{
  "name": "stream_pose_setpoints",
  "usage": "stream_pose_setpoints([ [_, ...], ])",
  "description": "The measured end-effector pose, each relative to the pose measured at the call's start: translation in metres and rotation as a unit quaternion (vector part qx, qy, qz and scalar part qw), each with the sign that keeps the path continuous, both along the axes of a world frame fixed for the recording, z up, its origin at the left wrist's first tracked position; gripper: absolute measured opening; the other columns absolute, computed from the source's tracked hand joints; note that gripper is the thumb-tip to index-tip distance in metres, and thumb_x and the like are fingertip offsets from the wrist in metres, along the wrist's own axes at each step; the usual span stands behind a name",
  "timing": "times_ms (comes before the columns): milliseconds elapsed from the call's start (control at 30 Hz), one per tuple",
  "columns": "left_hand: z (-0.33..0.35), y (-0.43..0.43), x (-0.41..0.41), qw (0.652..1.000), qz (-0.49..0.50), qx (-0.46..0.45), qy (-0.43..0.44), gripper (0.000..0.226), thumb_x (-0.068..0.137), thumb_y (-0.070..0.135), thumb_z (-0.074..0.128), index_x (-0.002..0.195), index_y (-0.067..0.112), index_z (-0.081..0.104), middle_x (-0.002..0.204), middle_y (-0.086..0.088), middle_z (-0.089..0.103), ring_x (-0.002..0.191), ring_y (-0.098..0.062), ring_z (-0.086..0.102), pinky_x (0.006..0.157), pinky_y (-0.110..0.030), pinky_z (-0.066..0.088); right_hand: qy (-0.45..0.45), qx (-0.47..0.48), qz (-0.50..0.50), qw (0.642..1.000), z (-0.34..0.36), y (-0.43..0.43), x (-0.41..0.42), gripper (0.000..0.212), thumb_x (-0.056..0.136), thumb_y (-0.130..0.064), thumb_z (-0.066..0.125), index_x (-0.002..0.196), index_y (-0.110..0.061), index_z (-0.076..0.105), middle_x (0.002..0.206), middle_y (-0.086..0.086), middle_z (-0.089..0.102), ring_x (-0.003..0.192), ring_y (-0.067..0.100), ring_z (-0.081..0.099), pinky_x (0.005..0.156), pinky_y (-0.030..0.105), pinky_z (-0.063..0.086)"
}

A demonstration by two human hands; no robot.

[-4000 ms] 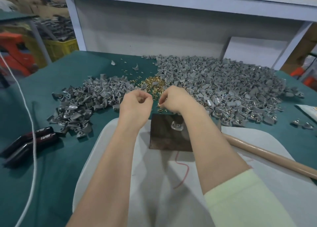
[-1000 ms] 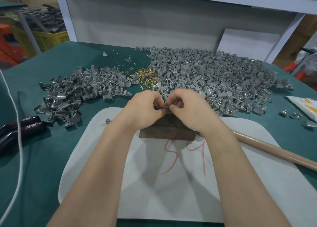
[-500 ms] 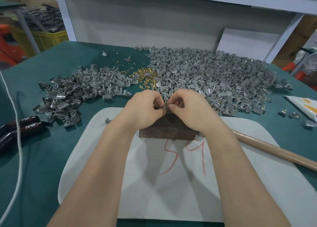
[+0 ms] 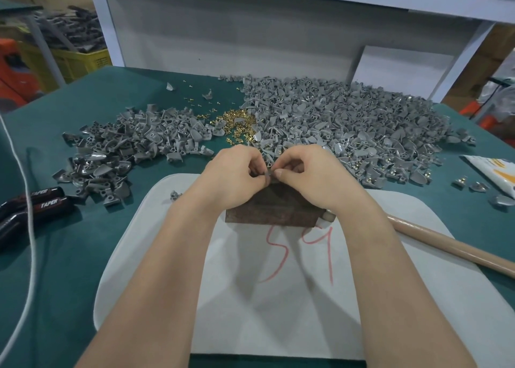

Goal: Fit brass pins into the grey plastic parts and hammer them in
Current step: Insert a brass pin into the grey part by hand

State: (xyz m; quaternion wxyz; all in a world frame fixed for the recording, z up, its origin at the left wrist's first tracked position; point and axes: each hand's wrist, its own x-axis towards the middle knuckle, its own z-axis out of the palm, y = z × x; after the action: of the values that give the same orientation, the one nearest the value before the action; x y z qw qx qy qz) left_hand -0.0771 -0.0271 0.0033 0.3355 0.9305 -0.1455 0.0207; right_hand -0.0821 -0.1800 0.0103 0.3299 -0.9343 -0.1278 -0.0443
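My left hand (image 4: 234, 177) and my right hand (image 4: 309, 174) meet above the dark metal block (image 4: 271, 209), fingertips pinched together on one small grey plastic part (image 4: 269, 172). Whether a pin sits between the fingers is hidden. A heap of brass pins (image 4: 237, 125) lies beyond the hands. A large pile of grey parts (image 4: 348, 122) spreads at the right, a smaller pile (image 4: 125, 147) at the left. A wooden hammer handle (image 4: 451, 249) lies on the right; its head is hidden behind my right wrist.
The block rests on a white board (image 4: 278, 298) marked with red digits, on a green table (image 4: 64, 256). Black-handled pliers (image 4: 30, 203) and a white cable (image 4: 28, 200) lie at the left. A white packet (image 4: 493, 172) and loose parts sit at the right.
Four seconds ago both hands were apart near the pin heap and a part lay on the block. Since one second ago they stay pinched together over the block, hardly moving.
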Motion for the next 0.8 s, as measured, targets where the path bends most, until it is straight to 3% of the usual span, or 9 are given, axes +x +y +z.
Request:
stream_pose_setpoints([
  [67, -0.0001, 0.0002, 0.0002, 1.0, 0.001, 0.0, -0.001, 0.004, 0.084, 0.025, 0.067, 0.082, 0.024, 0.063, 0.081, 0.009, 0.062, 0.086, -0.013, 0.058, 0.076, -0.025, 0.046, 0.004, 0.01, -0.001, 1.0, 0.001, -0.0012, 0.0001, 0.017, 0.088, -0.012, 0.061, 0.079, -0.025, 0.065, 0.077, -0.004, 0.065, 0.08, 0.017, 0.062, 0.083, 0.036, 0.05],
  [200, 0.0, 0.0001, 0.0006, 1.0, 0.0, 0.002, -0.006, 0.005, 0.085, 0.026, 0.067, 0.083, 0.023, 0.063, 0.083, 0.009, 0.061, 0.086, -0.013, 0.056, 0.078, -0.026, 0.045, 0.008, 0.049, -0.012, 0.999, 0.0011, -0.0054, 0.0009, 0.016, 0.089, -0.009, 0.06, 0.082, -0.023, 0.065, 0.071, -0.01, 0.062, 0.077, 0.013, 0.06, 0.087, 0.039, 0.051],
  [367, 0.0002, 0.0003, 0.0002, 1.0, -0.002, -0.003, -0.006, 0.006, 0.084, 0.026, 0.067, 0.08, 0.025, 0.063, 0.076, 0.013, 0.059, 0.085, -0.013, 0.057, 0.08, -0.029, 0.048, 0.003, 0.042, -0.008, 0.999, 0.0003, -0.0032, -0.0003, 0.009, 0.086, -0.012, 0.065, 0.081, -0.02, 0.065, 0.075, -0.01, 0.064, 0.076, 0.008, 0.06, 0.079, 0.026, 0.049],
  [633, 0.001, 0.0006, -0.0004, 1.0, 0.001, -0.004, -0.002, 0.006, 0.085, 0.025, 0.066, 0.081, 0.025, 0.062, 0.077, 0.011, 0.06, 0.086, -0.015, 0.059, 0.078, -0.027, 0.047, -0.009, 0.001, -0.008, 1.0, -0.0012, 0.0013, -0.0003, 0.012, 0.087, -0.016, 0.063, 0.078, -0.024, 0.063, 0.082, 0.001, 0.068, 0.082, 0.018, 0.061, 0.083, 0.035, 0.049],
  [800, 0.0014, -0.0001, -0.0006, 1.0, -0.004, -0.002, 0.001, 0.006, 0.085, 0.026, 0.065, 0.081, 0.025, 0.061, 0.08, 0.009, 0.061, 0.087, -0.016, 0.059, 0.077, -0.028, 0.047, -0.01, -0.024, -0.008, 1.0, -0.0025, 0.0008, 0.0012, 0.012, 0.09, -0.02, 0.06, 0.08, -0.025, 0.06, 0.079, -0.003, 0.064, 0.073, 0.013, 0.055, 0.068, 0.024, 0.042],
])
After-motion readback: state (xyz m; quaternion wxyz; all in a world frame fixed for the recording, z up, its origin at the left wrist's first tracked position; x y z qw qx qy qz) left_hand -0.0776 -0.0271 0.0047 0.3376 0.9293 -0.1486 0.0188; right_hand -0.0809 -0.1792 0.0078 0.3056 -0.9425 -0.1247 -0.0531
